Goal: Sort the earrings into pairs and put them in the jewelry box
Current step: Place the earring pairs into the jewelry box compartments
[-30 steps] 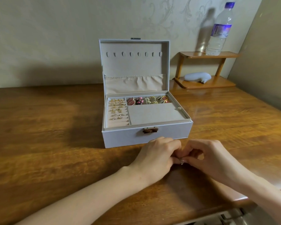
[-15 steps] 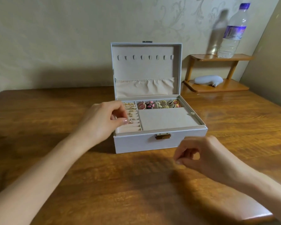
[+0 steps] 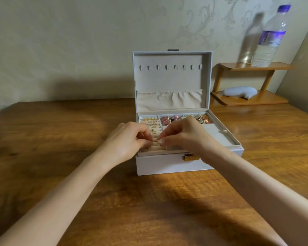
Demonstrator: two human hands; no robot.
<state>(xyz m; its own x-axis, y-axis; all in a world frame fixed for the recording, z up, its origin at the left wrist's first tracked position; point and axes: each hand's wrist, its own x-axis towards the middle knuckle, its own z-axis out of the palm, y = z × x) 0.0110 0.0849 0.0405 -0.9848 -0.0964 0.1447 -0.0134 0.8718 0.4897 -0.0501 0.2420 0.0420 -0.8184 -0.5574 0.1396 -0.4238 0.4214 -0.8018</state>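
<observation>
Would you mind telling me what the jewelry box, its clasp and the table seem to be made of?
Box: likely board covered in pale matte faux leather or fabric, no shine; lining looks like beige velvety cloth. Clasp: gold-toned metal, judging by its bright glint. Table: wood or veneer, with brown grain and a glossy sheen.

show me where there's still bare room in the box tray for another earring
Bare: the flat pad, between the right hand, the back earring row and the jewelry box front rim; the nearest slot rolls too. Crowded: the upper slot rolls and where the left hand meets the right.
</observation>
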